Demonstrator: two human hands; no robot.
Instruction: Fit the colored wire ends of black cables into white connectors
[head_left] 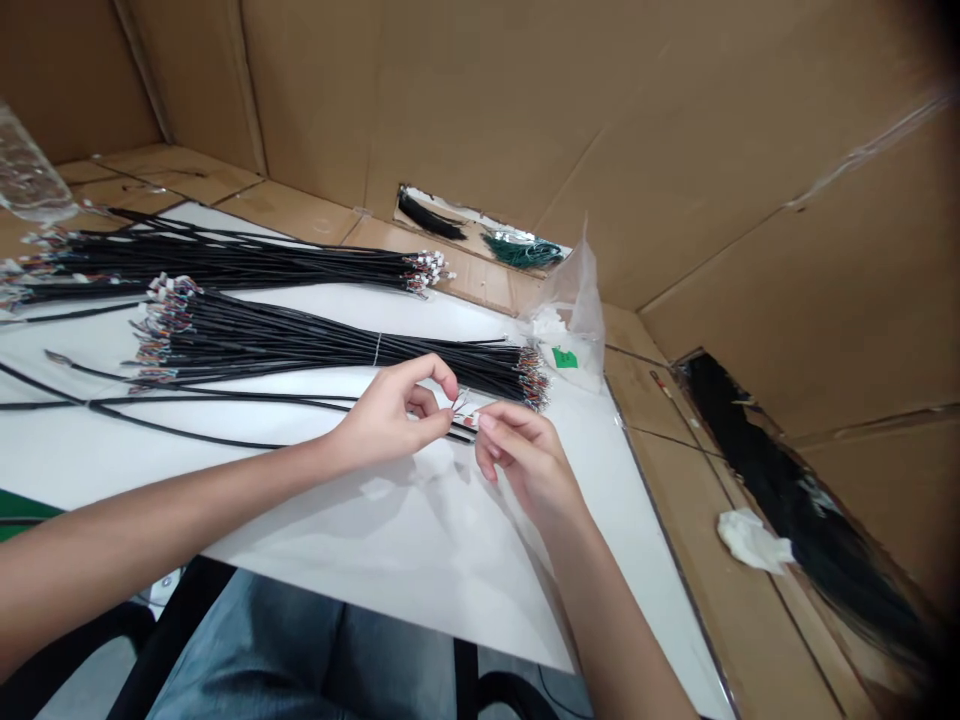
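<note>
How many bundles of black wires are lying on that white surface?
2: a far bundle and a nearer bundle, tied around its middle. Others may lie out of view to the left.

Blk cable end [463,431] w/ thin leads [457,403] splayed.

The left hand [390,415] pinches the thin, pale wire ends [459,405] of a long black cable [225,400], with the right hand [525,460] just beside them, over a white sheet [390,560]. At eleven o'clock lies a tied bundle of black cables [337,350]; at one o'clock, a crumpled clear plastic bag [577,300]; at three o'clock, a black cable bundle [795,500] on brown cardboard [675,640].
</note>
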